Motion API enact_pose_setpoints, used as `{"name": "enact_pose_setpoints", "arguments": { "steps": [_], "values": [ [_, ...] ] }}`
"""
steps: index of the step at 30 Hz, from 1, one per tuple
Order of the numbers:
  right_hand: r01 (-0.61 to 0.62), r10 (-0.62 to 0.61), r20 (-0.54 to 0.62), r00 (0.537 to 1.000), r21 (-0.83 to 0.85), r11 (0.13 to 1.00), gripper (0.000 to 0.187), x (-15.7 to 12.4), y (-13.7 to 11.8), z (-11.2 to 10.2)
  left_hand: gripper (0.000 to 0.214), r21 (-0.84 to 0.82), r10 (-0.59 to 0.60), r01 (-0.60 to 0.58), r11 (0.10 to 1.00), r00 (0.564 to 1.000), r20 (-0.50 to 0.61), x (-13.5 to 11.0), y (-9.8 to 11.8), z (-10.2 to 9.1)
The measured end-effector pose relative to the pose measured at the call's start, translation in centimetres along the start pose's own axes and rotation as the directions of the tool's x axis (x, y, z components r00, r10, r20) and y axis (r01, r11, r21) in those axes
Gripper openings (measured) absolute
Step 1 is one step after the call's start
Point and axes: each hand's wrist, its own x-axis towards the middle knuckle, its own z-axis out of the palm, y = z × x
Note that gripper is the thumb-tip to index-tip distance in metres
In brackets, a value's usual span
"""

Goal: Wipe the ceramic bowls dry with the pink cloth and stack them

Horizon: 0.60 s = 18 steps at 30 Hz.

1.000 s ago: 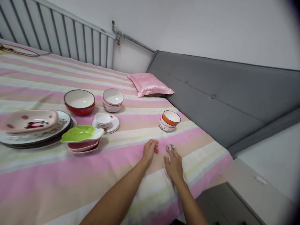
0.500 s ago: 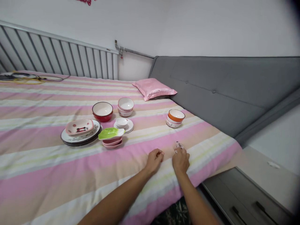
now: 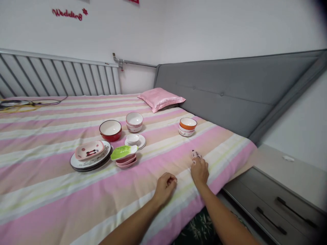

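Near the bed's front right, my right hand (image 3: 200, 170) is closed on a small pale pink thing with dark marks (image 3: 196, 154); the fingers cover much of it, and its kind is unclear. My left hand (image 3: 165, 186) rests on the striped bedspread (image 3: 143, 190), loosely curled, with nothing visible in it. Beyond the right hand stands a stack of bowls (image 3: 187, 127), an orange one on top. To the left of my hands, a green leaf-shaped dish (image 3: 123, 152) lies on pink dishes (image 3: 126, 162).
Farther left, a pink dish (image 3: 89, 150) sits on stacked plates (image 3: 74, 163). Behind are red bowls (image 3: 110, 131), white bowls (image 3: 134, 122) and small white dishes (image 3: 132, 139) on saucers (image 3: 142, 143). A pink pillow (image 3: 160, 98) lies by the grey headboard (image 3: 204, 81); a drawer cabinet (image 3: 270, 200) stands right.
The camera view has tilted up and shifted. My left hand has drawn slightly back, its fingers still curled. My right hand keeps its hold on the small pink thing in about the same place.
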Motion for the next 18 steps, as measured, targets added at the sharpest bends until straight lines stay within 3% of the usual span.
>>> {"name": "enact_pose_setpoints", "arguments": {
  "steps": [11,15,18],
  "values": [
    [0.009,-0.007,-0.069,0.998,0.025,1.0,0.027,0.7,0.0,0.3,0.018,0.113,0.07,-0.07,0.991,0.998,0.006,0.5,0.4,-0.1],
    [0.009,-0.006,-0.083,0.996,0.042,0.999,0.027,0.9,0.3,0.6,0.019,0.187,0.144,-0.141,0.972,0.99,0.001,0.9,1.7,-1.4],
    [-0.002,0.007,-0.089,0.996,0.053,0.999,0.026,1.0,0.4,0.8,0.021,0.29,0.226,-0.216,0.933,0.974,-0.004,2.4,3.9,-3.2]
  ]
}}
